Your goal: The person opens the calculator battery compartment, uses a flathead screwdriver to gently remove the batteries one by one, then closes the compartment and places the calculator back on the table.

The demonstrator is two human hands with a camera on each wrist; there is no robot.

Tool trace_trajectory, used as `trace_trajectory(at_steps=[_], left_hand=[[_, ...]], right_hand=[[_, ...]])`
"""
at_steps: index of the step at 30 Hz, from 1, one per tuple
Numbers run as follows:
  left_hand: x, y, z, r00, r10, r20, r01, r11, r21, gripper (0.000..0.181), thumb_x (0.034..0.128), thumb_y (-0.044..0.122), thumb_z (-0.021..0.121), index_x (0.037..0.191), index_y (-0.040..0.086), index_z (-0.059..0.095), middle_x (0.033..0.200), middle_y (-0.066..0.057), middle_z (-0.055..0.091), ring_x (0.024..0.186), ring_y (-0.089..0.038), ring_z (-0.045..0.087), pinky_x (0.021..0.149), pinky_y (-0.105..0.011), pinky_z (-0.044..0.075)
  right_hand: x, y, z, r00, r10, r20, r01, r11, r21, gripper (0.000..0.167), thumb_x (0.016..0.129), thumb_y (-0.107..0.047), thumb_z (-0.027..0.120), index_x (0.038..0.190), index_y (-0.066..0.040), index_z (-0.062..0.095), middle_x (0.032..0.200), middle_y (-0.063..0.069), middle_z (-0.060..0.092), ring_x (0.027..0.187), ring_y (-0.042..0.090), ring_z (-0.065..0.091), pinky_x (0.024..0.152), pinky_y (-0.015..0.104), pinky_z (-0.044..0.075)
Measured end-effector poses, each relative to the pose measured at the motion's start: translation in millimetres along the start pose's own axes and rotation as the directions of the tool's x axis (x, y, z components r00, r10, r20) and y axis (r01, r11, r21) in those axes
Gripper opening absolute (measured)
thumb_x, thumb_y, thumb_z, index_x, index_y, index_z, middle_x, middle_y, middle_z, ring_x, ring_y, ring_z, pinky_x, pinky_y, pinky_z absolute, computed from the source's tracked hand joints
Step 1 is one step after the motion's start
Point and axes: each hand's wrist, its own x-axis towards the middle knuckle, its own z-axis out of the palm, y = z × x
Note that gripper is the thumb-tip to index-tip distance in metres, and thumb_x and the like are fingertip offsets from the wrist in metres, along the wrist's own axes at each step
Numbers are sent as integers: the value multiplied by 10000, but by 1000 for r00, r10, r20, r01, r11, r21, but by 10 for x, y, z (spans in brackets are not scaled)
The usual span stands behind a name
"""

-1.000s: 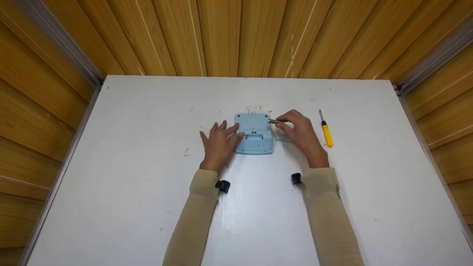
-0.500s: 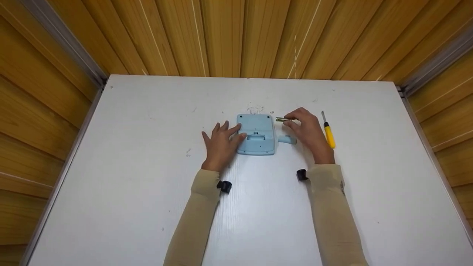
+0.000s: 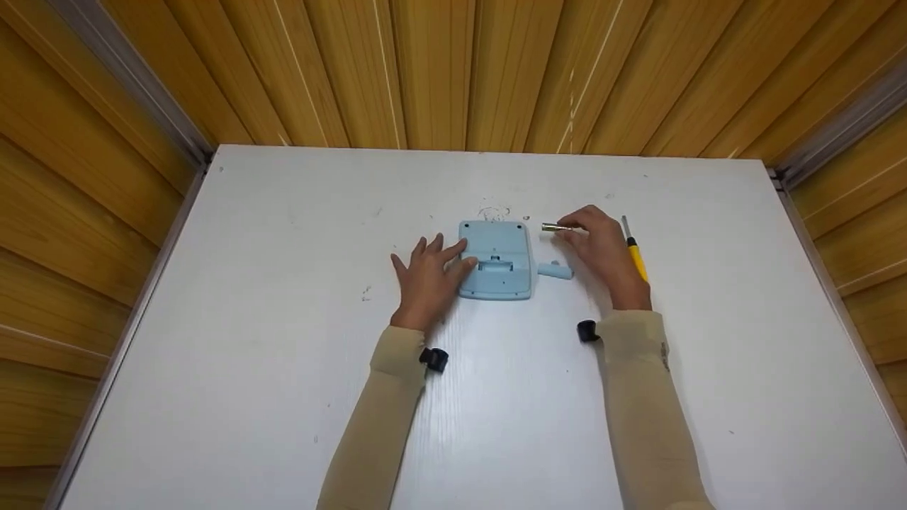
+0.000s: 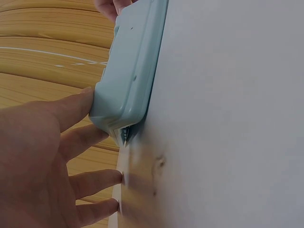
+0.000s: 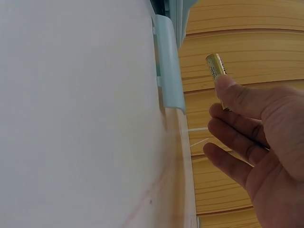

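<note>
Light-blue device (image 3: 506,244): lies flat on the table, about midway across and toward the far side. The face turned up to you has dark spots at its two far corners and a rectangular recess (image 3: 495,267) in its nearer half.
Left hand (image 3: 429,283): lies along the left edge of the device. You have its fingers extended and spread; the thumb touches the device's upper face, the forefinger meets its left edge farther off, and the remaining fingers reach to the left, outside it.
Right hand (image 3: 599,244): stands to the right of the device. You pinch the battery between thumb and forefinger, with your other fingers loosely bent below, as the right wrist view shows.
Battery (image 5: 216,65): gold-coloured, raised off the table, one end pointing left toward the far right corner of the device and well apart from the recess.
Blue cover piece (image 3: 556,271): rests just right of the device, nearer to you than the battery; a small tab shows on its far side.
Screwdriver (image 3: 638,261): lies beyond your right hand on the right, yellow handle near, metal shaft far, partly hidden by the wrist.
Table (image 3: 283,297): white, with scattered dark marks.
Walls (image 3: 432,71): wood-grain panels, far, left and right.
</note>
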Motion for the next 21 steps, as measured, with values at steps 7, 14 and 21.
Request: trace_trajectory(at_steps=[7, 14, 21], left_hand=[[-1, 12, 7, 1000, -5, -3, 5, 1000, -8, 530, 1055, 537, 600, 1502, 252, 627, 1637, -127, 449, 1583, -379, 256, 1189, -748, -75], [-9, 24, 6, 1000, -14, 0, 14, 1000, 2, 527, 1058, 537, 593, 1507, 263, 622, 1642, -116, 446, 1585, -378, 249, 1194, -743, -72], [-7, 23, 7, 1000, -14, -3, 14, 1000, -1, 529, 1055, 536, 601, 1505, 259, 626, 1641, -118, 448, 1585, -377, 252, 1195, -743, -66]], right_hand=[[15, 30, -27, 999, 38, 16, -38, 999, 6, 219, 1045, -134, 709, 1243, -46, 744, 1279, 133, 636, 1247, 327, 573, 1163, 493, 421], [24, 91, 4, 999, 34, 27, -34, 999, 0, 213, 1045, -138, 709, 1227, -33, 741, 1240, 146, 633, 1180, 334, 584, 1128, 487, 451], [14, 133, 23, 999, 32, 44, -32, 999, 0, 217, 1036, -107, 713, 1232, -16, 729, 1232, 158, 622, 1150, 345, 576, 1110, 485, 460]])
